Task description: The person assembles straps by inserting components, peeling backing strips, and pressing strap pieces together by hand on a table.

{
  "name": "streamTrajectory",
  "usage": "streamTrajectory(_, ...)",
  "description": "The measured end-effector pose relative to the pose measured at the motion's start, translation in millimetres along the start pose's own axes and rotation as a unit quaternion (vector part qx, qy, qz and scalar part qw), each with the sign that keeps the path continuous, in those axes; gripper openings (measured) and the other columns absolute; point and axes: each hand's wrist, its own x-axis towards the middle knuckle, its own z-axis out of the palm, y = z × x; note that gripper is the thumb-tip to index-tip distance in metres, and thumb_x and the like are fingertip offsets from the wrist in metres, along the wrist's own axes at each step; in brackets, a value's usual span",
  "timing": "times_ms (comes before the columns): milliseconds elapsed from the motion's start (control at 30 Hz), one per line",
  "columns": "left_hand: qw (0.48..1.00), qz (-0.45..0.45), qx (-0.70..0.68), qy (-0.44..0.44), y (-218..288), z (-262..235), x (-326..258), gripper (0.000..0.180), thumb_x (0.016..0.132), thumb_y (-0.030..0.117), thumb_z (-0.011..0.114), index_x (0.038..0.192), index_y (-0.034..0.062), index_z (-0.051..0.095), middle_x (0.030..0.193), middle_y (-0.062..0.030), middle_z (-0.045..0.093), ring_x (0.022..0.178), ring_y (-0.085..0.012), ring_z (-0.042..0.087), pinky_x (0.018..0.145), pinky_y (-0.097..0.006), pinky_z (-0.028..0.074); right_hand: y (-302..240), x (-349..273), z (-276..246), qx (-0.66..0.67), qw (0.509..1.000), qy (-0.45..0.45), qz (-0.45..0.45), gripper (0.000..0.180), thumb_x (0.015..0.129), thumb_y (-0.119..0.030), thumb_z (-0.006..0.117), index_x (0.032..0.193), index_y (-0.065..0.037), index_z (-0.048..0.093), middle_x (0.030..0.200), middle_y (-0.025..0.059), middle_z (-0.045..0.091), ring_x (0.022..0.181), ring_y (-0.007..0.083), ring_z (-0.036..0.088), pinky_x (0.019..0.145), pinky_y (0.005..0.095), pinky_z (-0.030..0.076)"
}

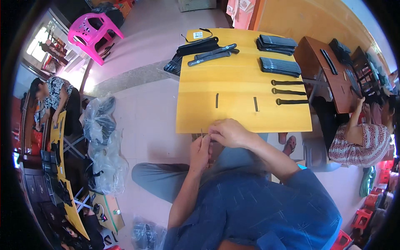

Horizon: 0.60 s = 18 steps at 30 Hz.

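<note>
At the near edge of the yellow table (241,118), my left hand (201,152) and my right hand (228,132) come together. Their fingers are pinched around something small and thin, whose kind I cannot make out. A dark thin tip shows above the left fingers. Two short dark strips lie on the tabletop just beyond, a left strip (217,100) and a right strip (256,104). Along the right edge lie several black straps (288,91) with looped ends. Behind them are two bundles of flat black pieces, a near bundle (280,66) and a far bundle (276,44).
Black and grey bands (212,55) lie at the table's far left corner. A pink chair (92,35) stands at the far left. Plastic-wrapped bundles (106,146) rest on the floor. One person (54,93) sits at left, another (360,143) beside a brown table (306,54) at right.
</note>
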Motion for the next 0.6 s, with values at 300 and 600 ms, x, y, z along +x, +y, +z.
streamTrajectory(300, 0.997, 0.014, 0.024, -0.079, 29, -14, -26, 0.031, 0.107, 0.025, 0.055, 0.081, 0.0086, 0.057, 0.061, 0.0031, 0.05, 0.05, -0.0053, 0.043, 0.045, -0.024, 0.033, -16, -17, -20, -0.009, 0.986, -0.057, -0.154, 0.018, 0.095, -0.02, 0.058, 0.088, -0.004, 0.06, 0.088, 0.0175, 0.065, 0.088, 0.041, 0.065, 0.073, 0.0507, 0.053)
streamTrajectory(600, 0.97, 0.07, -0.02, -0.234, 59, -18, -34, 0.026, 0.106, 0.017, 0.055, 0.082, 0.0074, 0.059, 0.064, 0.0033, 0.052, 0.054, -0.004, 0.043, 0.049, -0.023, 0.034, -34, -27, -21, 0.145, 0.959, 0.089, -0.229, 0.023, 0.085, -0.007, 0.062, 0.067, -0.005, 0.049, 0.06, 0.0124, 0.05, 0.052, 0.0347, 0.053, 0.048, 0.0439, 0.041)
